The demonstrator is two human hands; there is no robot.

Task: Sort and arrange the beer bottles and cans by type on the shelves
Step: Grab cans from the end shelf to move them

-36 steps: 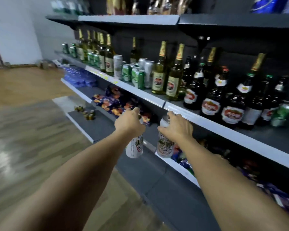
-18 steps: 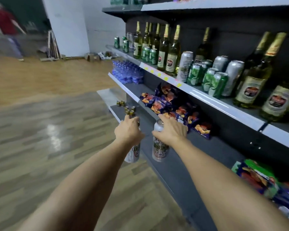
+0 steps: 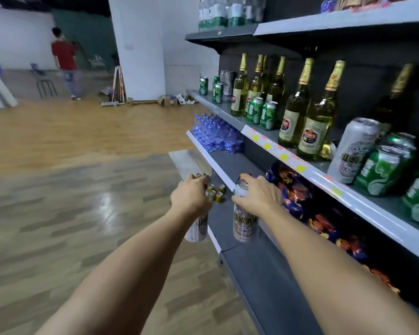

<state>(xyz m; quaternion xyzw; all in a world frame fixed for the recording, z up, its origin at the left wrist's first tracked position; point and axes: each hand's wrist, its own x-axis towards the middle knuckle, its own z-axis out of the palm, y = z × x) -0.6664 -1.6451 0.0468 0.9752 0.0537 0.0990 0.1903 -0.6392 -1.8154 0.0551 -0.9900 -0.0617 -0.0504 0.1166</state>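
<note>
My left hand (image 3: 191,198) grips a tall white beer can (image 3: 198,228) by its top, most of it hidden under the hand. My right hand (image 3: 258,198) holds a second white can (image 3: 244,222) the same way, over the low grey shelf (image 3: 264,274). On the middle shelf (image 3: 324,180) stand green-gold beer bottles (image 3: 317,122), green cans (image 3: 382,170) and a tall white can (image 3: 353,151). More green cans (image 3: 217,93) and bottles (image 3: 239,90) stand further left along it.
Snack bags (image 3: 298,194) lie under the middle shelf. Small gold-topped bottles (image 3: 217,193) sit on the bottom shelf, and packs of blue water bottles (image 3: 215,134) beyond. A top shelf (image 3: 336,25) carries more bottles. A person in a red shirt (image 3: 64,59) stands far off on the wooden floor.
The view has swung left along the shelves. Dark bottles have left the frame, and the left end of the shelf has come into view. Both hands still hold their cans.
</note>
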